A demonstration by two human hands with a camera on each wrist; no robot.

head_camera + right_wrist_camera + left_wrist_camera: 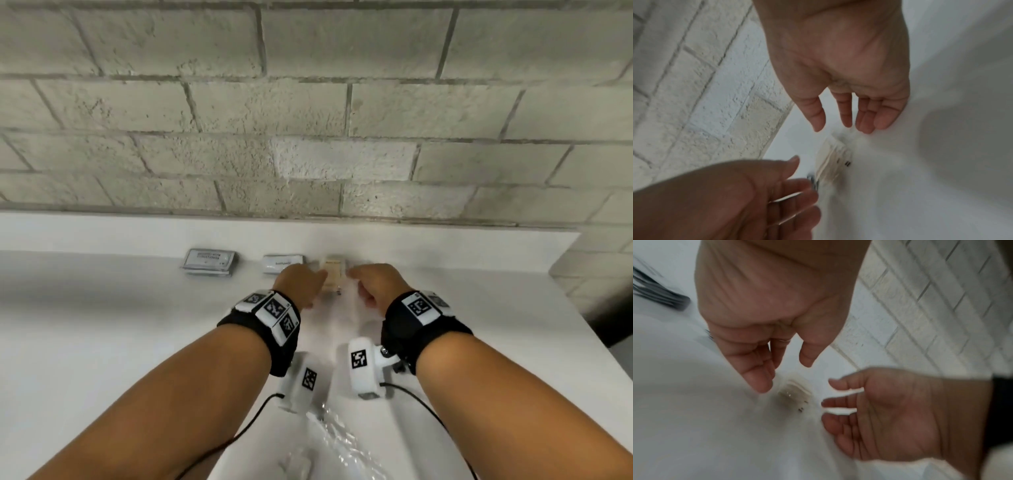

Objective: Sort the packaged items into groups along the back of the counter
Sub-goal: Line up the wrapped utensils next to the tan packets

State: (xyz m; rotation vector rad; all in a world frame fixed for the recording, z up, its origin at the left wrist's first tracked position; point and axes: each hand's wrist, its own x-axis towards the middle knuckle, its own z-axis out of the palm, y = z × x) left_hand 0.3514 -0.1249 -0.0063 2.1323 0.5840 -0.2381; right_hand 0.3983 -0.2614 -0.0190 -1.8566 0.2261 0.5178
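Observation:
A small beige packet (333,274) lies flat near the back of the white counter (102,325), blurred in both wrist views (795,389) (834,160). My left hand (308,281) (785,374) hovers at its left side with relaxed, spread fingers that hold nothing. My right hand (359,279) (836,128) flanks it on the right, fingers straight, also empty. Whether either hand touches the packet is unclear. Left of it, white toothpaste packets (279,264) and a stack of grey packets (209,262) sit along the back.
A pale brick wall (308,120) rises right behind the counter's raised back ledge. The counter ends at a right edge (582,308). Crumpled clear plastic (342,442) lies near me between my forearms.

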